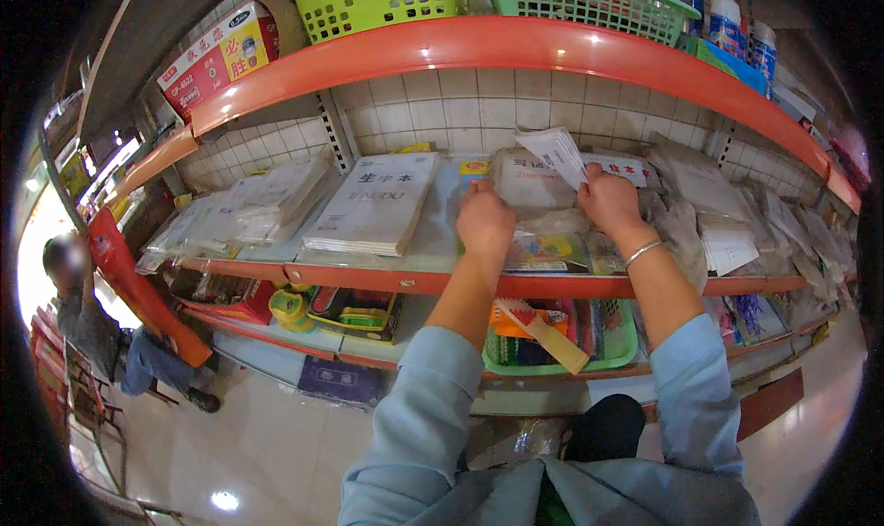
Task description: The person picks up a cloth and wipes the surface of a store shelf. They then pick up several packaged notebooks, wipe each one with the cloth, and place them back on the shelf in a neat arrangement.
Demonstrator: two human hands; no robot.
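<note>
Several thin white exercise books (554, 154) are gripped by my right hand (611, 205), tilted above plastic-wrapped exercise books (528, 180) on the middle shelf. My left hand (485, 218) is curled over the shelf, near a small yellow, red and blue packet (474, 171); whether its fingers hold anything cannot be told. Left of it lies a neat stack of white exercise books (376, 201). Beneath my hands, colourful booklets (545, 251) lie near the shelf's front edge. A bracelet circles my right wrist.
A red-edged upper shelf (483, 42) carries a lime basket (380, 4) and a green basket (594, 8). Wrapped books (711, 180) fill the right. Below stand a green tray (625, 339) with a wooden-handled brush (552, 339) and a box (356, 315). A person (90, 319) sits far left.
</note>
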